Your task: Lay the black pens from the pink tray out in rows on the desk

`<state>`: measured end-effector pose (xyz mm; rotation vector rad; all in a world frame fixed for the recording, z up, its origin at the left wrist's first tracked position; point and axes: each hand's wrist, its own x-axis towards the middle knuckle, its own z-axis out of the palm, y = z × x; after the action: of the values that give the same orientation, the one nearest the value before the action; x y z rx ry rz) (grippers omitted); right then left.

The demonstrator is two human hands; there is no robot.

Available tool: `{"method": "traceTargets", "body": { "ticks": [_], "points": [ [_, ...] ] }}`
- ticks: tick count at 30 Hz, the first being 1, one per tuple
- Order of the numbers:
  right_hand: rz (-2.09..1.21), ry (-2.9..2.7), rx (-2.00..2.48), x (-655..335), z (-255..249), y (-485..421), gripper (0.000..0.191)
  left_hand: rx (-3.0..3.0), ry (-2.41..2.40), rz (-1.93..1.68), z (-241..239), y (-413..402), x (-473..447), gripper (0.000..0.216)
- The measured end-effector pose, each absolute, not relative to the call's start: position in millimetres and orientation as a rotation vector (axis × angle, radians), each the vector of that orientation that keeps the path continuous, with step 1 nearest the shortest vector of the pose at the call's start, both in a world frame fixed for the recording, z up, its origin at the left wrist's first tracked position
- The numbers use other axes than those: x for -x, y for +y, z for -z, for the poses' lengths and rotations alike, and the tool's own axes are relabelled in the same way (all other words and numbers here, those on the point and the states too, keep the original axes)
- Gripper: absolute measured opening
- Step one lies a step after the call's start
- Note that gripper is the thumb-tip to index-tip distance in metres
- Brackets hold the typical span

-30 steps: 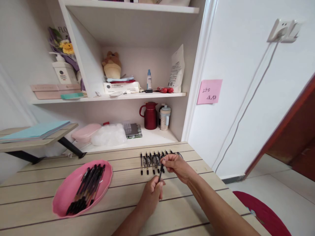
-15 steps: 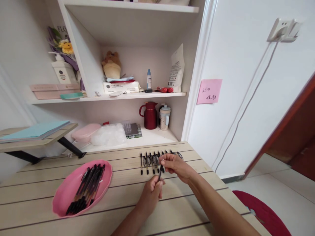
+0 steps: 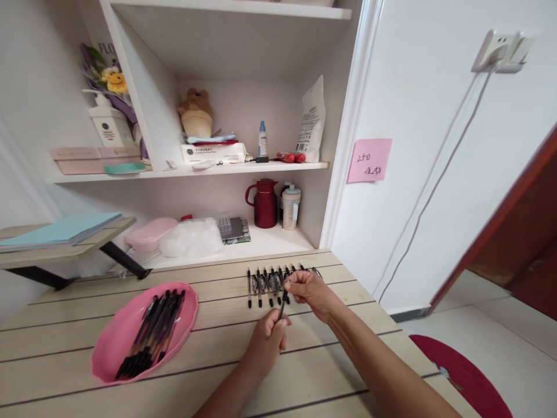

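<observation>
A black pen (image 3: 283, 304) is held between both hands above the wooden table (image 3: 87, 354). My left hand (image 3: 266, 342) grips its lower end in closed fingers. My right hand (image 3: 310, 292) pinches its upper end, just in front of a row of several black pens (image 3: 265, 284) lying side by side on the table. A pink oval tray (image 3: 113, 342) at the left holds several more black pens (image 3: 152, 334).
Behind the table a white shelf unit holds a dark red jug (image 3: 264, 203), a white cup (image 3: 290, 207), a plastic bag (image 3: 191, 238) and a pink case (image 3: 150, 233). A pink note (image 3: 369, 160) is stuck to the right wall. A red mat (image 3: 461, 377) lies on the floor.
Both hands stay on the pen in nearly the same place. The view has shifted a little; my right hand's fingers moved slightly at the pen's upper end.
</observation>
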<state>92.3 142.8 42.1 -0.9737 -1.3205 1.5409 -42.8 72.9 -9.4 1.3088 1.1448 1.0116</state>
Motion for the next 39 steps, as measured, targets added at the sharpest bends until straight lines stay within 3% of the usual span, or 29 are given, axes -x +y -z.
{"method": "traceTargets", "body": {
  "ticks": [6, 12, 18, 23, 30, 35, 39],
  "points": [
    [-1.404, -1.415, 1.016, -106, -43, 157, 0.027, -1.29, 1.155, -0.997, 5, 73, 43, 0.021],
    [-0.58, -1.464, 1.545, -164, -27, 193, 0.018, -1.266, 1.151, -0.991, 5, 72, 42, 0.024],
    [-0.235, -1.698, 1.934, -175, 6, 207, 0.02, -1.294, 1.141, -0.972, 11, 75, 45, 0.028],
    [-0.165, -1.839, 2.085, -165, 19, 213, 0.028, -1.291, 1.17, -0.954, 13, 76, 43, 0.032],
    [-0.099, -1.914, 2.169, -173, 16, 206, 0.016, -1.259, 1.189, -1.028, -5, 82, 56, 0.04],
    [-0.081, -1.917, 2.167, -177, 11, 205, 0.019, -1.345, 1.252, -1.149, -4, 96, 77, 0.043],
    [-0.375, -1.715, 1.864, -165, -5, 206, 0.022, -1.408, 1.304, -1.184, 3, 104, 85, 0.045]
  ]
}}
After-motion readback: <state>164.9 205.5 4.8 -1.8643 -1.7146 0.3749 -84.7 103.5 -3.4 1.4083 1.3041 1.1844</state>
